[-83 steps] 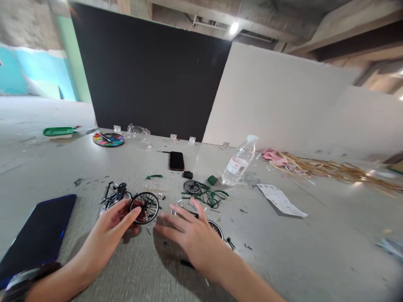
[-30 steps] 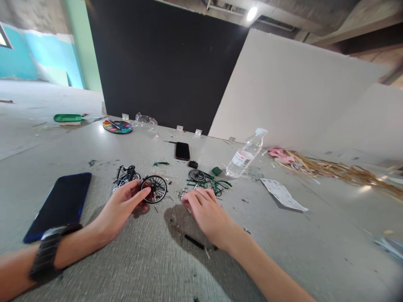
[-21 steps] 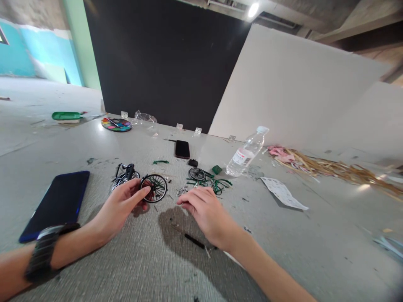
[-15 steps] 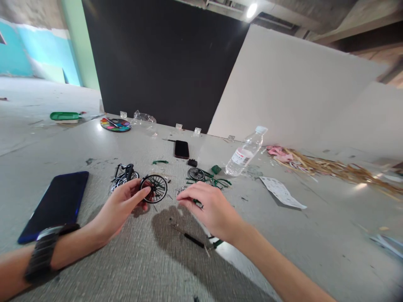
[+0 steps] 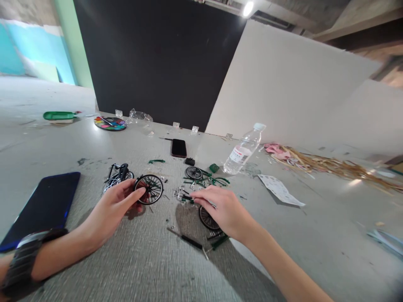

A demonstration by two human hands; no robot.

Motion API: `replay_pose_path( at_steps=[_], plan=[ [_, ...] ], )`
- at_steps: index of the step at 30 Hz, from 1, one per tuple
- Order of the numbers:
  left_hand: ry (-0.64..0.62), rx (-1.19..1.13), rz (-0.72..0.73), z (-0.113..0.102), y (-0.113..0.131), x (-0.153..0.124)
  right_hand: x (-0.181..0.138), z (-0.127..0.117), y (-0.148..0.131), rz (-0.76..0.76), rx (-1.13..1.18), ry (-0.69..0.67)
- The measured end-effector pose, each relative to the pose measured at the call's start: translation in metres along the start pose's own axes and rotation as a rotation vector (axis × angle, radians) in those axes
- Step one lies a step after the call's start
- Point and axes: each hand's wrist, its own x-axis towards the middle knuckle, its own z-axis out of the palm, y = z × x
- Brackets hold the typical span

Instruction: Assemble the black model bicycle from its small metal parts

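Observation:
My left hand [image 5: 108, 212] grips the rear of a small black model bicycle [image 5: 126, 182], thumb against its spoked wheel [image 5: 149, 189]. My right hand [image 5: 222, 207] hovers over a cluster of small silver and green parts [image 5: 182, 195], fingertips pinched on one of them, which I cannot make out. A loose black wheel [image 5: 205, 218] lies under that hand. Green bicycle frame pieces with another wheel [image 5: 201, 177] lie just beyond. A thin black screwdriver [image 5: 185, 239] rests on the table in front of me.
A dark blue tablet [image 5: 40, 205] lies at left. A black phone [image 5: 179, 147], a plastic water bottle [image 5: 242, 149], a paper sheet [image 5: 278, 189], a paint palette [image 5: 110, 123], a green tray [image 5: 59, 115] and straw strands [image 5: 327, 165] sit farther off.
My right hand lifted off the table, swung right, then came down with fingertips on the small parts, uncovering the loose wheel. The left hand stayed on the bicycle.

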Motion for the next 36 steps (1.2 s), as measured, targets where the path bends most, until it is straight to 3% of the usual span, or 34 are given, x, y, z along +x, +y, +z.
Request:
replay_pose_path(
  at_steps=[6, 14, 20, 25, 30, 36],
  plan=[
    [0.025, -0.011, -0.02, 0.002, 0.0, -0.001, -0.003, 0.007, -0.008, -0.064, 0.009, 0.006],
    [0.011, 0.033, 0.005, 0.0, 0.001, -0.003, -0.003, 0.009, -0.007, 0.016, -0.04, -0.056],
    [-0.005, 0.038, 0.011, 0.0, 0.0, -0.001, 0.001, 0.01, -0.011, 0.033, -0.056, -0.025],
    [0.006, 0.066, 0.004, 0.0, -0.001, 0.0, -0.002, 0.012, -0.011, 0.09, -0.051, -0.109],
    [0.01, 0.071, -0.006, -0.001, -0.001, -0.001, -0.003, 0.011, -0.013, 0.031, -0.01, -0.14],
    [0.016, 0.091, 0.007, 0.0, 0.001, -0.002, -0.003, 0.014, -0.012, 0.021, -0.016, -0.064]
  ],
)
